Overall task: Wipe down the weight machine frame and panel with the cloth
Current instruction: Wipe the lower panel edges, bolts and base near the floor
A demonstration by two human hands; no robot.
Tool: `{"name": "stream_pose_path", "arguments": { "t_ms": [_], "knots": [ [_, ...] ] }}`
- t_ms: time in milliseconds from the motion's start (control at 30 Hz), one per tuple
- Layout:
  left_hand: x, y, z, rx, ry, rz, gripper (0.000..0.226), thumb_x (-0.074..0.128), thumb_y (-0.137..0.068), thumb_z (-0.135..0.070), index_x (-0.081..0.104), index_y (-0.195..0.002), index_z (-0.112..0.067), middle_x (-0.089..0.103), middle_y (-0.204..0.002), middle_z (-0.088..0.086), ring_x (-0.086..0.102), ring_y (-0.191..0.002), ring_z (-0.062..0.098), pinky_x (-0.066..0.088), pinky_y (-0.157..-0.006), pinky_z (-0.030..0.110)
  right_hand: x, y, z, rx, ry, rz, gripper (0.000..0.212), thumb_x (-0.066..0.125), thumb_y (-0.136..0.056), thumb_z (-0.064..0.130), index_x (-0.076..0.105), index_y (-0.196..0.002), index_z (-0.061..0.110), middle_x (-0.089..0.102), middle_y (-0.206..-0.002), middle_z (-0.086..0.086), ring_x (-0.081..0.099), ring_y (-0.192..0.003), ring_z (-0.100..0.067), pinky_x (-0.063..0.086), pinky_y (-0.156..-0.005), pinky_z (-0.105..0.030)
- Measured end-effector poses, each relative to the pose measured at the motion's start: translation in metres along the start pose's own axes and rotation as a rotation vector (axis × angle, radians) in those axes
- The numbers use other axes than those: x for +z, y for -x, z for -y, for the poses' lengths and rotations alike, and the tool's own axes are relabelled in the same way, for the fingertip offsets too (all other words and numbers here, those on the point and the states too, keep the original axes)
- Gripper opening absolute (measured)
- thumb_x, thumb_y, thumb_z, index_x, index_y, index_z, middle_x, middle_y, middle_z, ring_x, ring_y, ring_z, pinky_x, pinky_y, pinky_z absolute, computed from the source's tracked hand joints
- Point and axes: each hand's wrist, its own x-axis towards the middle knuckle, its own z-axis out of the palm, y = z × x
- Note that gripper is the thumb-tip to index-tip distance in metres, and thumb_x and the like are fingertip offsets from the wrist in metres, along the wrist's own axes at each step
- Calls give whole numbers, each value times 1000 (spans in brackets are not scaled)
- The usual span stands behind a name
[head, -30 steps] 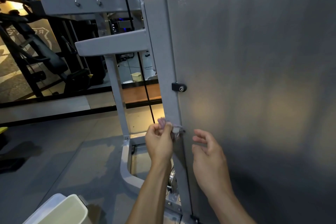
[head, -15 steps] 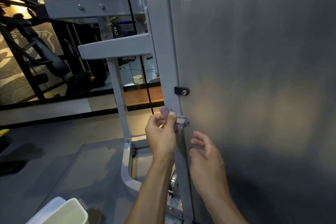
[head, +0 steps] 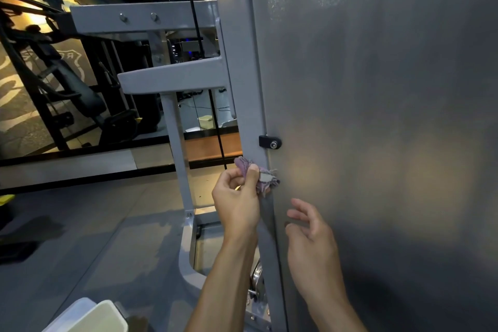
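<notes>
Head view, downward, close to panel (head: 377,116)

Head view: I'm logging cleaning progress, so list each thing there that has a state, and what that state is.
left hand: grips the cloth, pressing it to the frame upright.
right hand: holds nothing, fingers loosely curled by the panel.
cloth: bunched, against the upright's edge below the latch.
frame upright: vertical, being wiped.
panel: flat against the upright.
latch: sits across the upright and panel seam.
bin: open, no lid seen.
</notes>
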Motion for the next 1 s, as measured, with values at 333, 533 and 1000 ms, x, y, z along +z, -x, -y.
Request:
{"name": "stream_pose_path", "arguments": {
  "t_ms": [333, 533, 1000],
  "knots": [
    [3, -5, 2, -44, 23, -106, 16, 74, -92, -13, 65, -86, -1, 65, -78, 14, 62, -62, 10, 53, -59, 26, -4, -4, 2, -27, -65, 2, 40, 56, -96, -1, 63, -119, 32, 67, -110, 16, 61, -80, 12, 42, -68, -3],
    [8, -19, -18, 30, -34, -49, 22, 76, -90, -24, 67, -90, -4, 70, -80, 19, 64, -65, 18, 57, -63, 38, -2, -5, 1, -30, -85, 9, 42, 59, -93, -5, 65, -111, 33, 70, -105, 12, 62, -78, 13, 43, -70, -5],
    [10, -21, -39, 56, -110, 24, 18, 73, -94, -22, 65, -84, -10, 69, -75, 13, 64, -66, 18, 59, -67, 45, 1, -16, -5, 26, -96, -5, 46, 55, -91, -11, 65, -105, 32, 72, -100, 7, 70, -86, -7, 47, -71, -9]
  ]
}}
